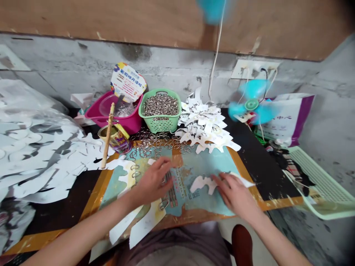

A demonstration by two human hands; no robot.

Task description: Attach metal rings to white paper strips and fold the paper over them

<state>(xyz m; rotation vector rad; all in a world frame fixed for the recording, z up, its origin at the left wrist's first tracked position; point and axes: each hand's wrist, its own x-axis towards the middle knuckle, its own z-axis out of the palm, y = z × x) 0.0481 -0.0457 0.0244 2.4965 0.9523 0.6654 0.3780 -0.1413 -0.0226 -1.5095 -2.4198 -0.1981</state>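
Right-hand fingers (pixel 222 181) lie spread on a white paper cutout (pixel 202 184).

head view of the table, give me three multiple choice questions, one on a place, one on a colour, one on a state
1. Where is the basket of metal rings?
A) on the floor
B) beside the pink tub
C) in the person's lap
2. What colour are the fan's blades?
A) red
B) black
C) turquoise
3. Where is the right hand?
A) gripping the wooden stick
B) on white paper cutouts
C) raised clear of the table

1 B, the basket stands next to the tub.
2 C, the blades show turquoise.
3 B, its fingers lie on the paper.
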